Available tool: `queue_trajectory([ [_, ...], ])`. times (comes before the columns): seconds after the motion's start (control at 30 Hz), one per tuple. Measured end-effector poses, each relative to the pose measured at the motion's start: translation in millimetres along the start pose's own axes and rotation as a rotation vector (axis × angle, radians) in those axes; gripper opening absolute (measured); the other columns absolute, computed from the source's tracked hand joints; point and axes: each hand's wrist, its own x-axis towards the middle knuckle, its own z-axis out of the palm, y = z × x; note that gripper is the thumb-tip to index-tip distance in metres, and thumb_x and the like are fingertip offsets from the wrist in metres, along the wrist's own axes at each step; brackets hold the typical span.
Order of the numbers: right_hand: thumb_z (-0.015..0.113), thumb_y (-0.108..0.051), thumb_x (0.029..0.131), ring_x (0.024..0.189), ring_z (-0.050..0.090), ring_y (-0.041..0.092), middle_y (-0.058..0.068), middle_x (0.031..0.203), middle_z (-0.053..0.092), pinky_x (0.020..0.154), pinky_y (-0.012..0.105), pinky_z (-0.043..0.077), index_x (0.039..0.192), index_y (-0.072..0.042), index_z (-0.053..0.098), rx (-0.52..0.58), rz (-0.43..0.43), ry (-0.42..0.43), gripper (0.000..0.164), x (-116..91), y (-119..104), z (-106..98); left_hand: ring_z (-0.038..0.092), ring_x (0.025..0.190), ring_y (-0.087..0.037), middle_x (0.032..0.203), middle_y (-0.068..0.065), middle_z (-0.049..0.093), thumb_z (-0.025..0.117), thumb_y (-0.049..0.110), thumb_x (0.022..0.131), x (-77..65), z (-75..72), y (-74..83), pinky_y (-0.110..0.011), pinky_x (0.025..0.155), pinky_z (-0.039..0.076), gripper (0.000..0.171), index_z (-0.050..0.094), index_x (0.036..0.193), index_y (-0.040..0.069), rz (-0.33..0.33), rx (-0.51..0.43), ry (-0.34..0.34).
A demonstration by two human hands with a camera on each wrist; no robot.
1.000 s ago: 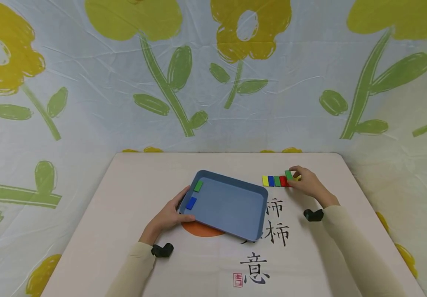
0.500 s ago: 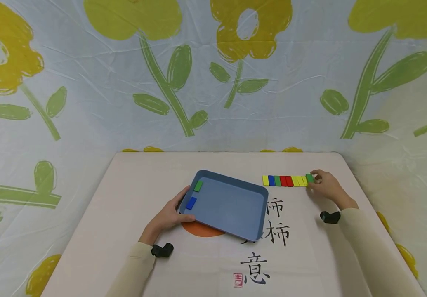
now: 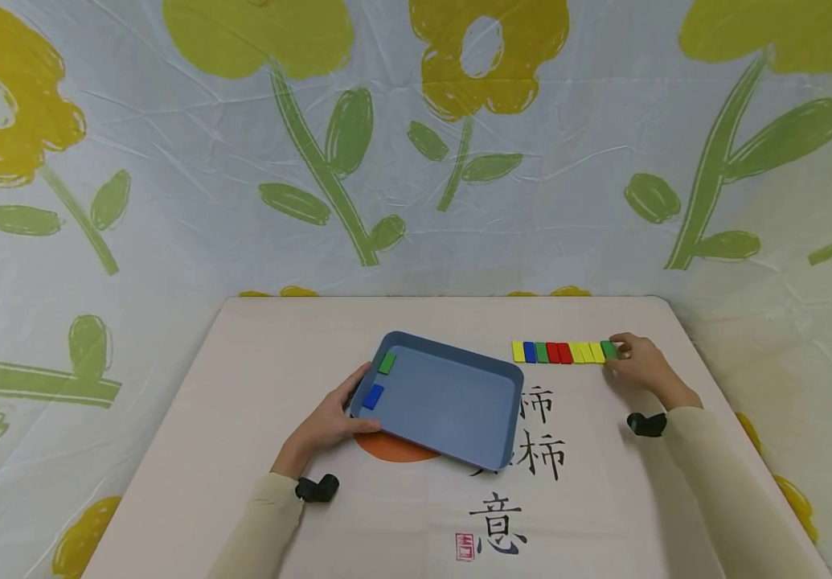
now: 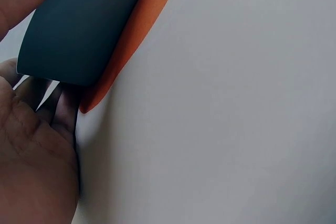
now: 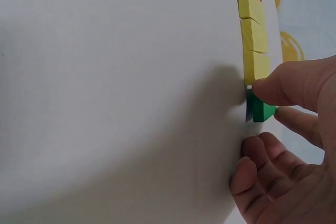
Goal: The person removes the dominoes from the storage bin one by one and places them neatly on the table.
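My left hand (image 3: 325, 420) grips the left corner of a blue rectangular tray (image 3: 452, 406), thumb over the rim and fingers reaching beneath it. Inside, along its left side, lie a green block (image 3: 387, 363) and a blue block (image 3: 373, 396). At the right end of a row of flat coloured blocks, my right hand (image 3: 645, 366) pinches a green block (image 5: 259, 109) between thumb and forefinger. The right wrist view shows it beside the last yellow block (image 5: 255, 67), slightly off the table. Its other fingers are bent near the tabletop.
Leftward, the row runs through yellow, red blocks (image 3: 559, 353), a green, a blue block (image 3: 529, 352) and a yellow one near the tray's right corner. Black brush characters (image 3: 497, 523) and an orange disc (image 3: 395, 448) are printed on the table cover (image 3: 206, 450). A flowered cloth (image 3: 531, 225) hangs behind.
My right hand has carried the green block rightward from above the row's middle to its right end, then lowered it slightly. The left hand and tray have stayed put.
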Motion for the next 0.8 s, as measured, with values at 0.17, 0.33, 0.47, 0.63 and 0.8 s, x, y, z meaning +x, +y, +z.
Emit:
queue_trajectory([
  [0.17, 0.061, -0.021, 0.09, 0.114, 0.049, 0.049, 0.039, 0.131, 0.044, 0.089, 0.057, 0.048, 0.138, 0.009, 0.04, 0.001, -0.005, -0.007, 0.06, 1, 0, 1, 0.023, 0.145, -0.034, 0.161, -0.01, 0.019, 0.079, 0.014, 0.079, 3.6, -0.1, -7.3, -0.061, 0.115, 0.019, 0.1, 0.017, 0.156, 0.024, 0.006, -0.002, 0.001],
  [0.33, 0.06, -0.021, 0.09, 0.116, 0.047, 0.05, 0.039, 0.132, 0.043, 0.091, 0.058, 0.047, 0.137, 0.009, 0.041, -0.004, 0.006, -0.01, 0.059, 1, 1, 1, 0.022, 0.146, -0.033, 0.161, -0.008, 0.018, 0.08, 0.016, 0.078, 10.6, 0.3, -24.5, -0.061, 0.115, 0.019, 0.102, 0.016, 0.156, 0.029, 0.012, 0.02, 0.015],
  [0.47, 0.06, -0.021, 0.09, 0.118, 0.047, 0.051, 0.04, 0.133, 0.042, 0.093, 0.059, 0.046, 0.138, 0.008, 0.04, -0.001, 0.01, -0.009, 0.06, -1, 3, 1, 0.025, 0.145, -0.031, 0.161, -0.003, 0.02, 0.082, 0.02, 0.077, 12.4, -0.2, -30.5, -0.061, 0.115, 0.02, 0.101, 0.017, 0.154, 0.035, 0.016, 0.024, 0.019],
  [0.63, 0.06, -0.025, 0.092, 0.118, 0.045, 0.051, 0.04, 0.132, 0.041, 0.093, 0.061, 0.044, 0.141, 0.008, 0.035, 0.011, 0.013, -0.009, 0.065, -4, 0, 0, 0.026, 0.145, -0.028, 0.16, 0.0, 0.022, 0.083, 0.025, 0.077, 11.6, -1.2, -30.2, -0.06, 0.115, 0.021, 0.101, 0.019, 0.154, 0.038, 0.019, 0.031, 0.017],
  [0.8, 0.061, -0.032, 0.091, 0.114, 0.041, 0.049, 0.038, 0.129, 0.04, 0.094, 0.063, 0.042, 0.142, 0.009, 0.031, -0.007, 0.01, 0.01, 0.072, -6, -13, 0, 0.024, 0.145, -0.028, 0.16, 0.001, 0.021, 0.082, 0.028, 0.077, 10.5, -1.5, -27.4, -0.059, 0.116, 0.02, 0.101, 0.018, 0.154, 0.036, 0.022, 0.041, 0.014],
])
